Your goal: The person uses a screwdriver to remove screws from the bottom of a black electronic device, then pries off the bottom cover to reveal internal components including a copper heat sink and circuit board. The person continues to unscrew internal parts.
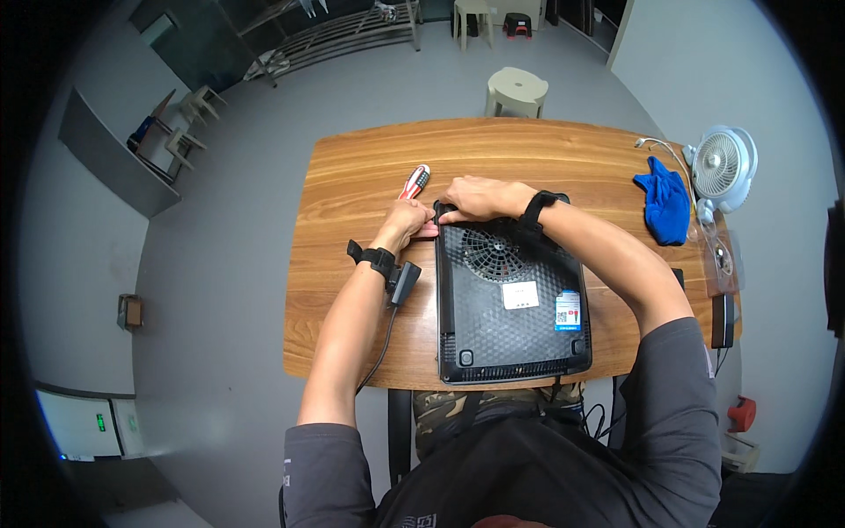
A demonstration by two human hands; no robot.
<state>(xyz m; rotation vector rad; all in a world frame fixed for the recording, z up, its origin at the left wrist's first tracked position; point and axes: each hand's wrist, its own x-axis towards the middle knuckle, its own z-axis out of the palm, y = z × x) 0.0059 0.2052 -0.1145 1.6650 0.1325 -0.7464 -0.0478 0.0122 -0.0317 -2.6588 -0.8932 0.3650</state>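
Note:
A flat black appliance, apparently an induction cooker (493,339), lies upside down on the table, its round fan grille and rubber feet facing up. My right hand (478,198) reaches across its far edge, fingers curled onto the far left corner. At that same corner, just outside the left side, my left hand (405,222) has its fingers drawn together; what they pinch, if anything, is hidden. Just beyond the left hand lies a red and white tool handle with dark grips (416,181); its other end is hidden by the hand. Black straps circle both wrists.
The wooden table (352,176) carries a blue cloth (666,202), a small white fan (722,165) and a clear plastic box (723,260) along its right side. A black power strip (723,320) is at the right edge. Beyond the table stands a cream stool (518,88).

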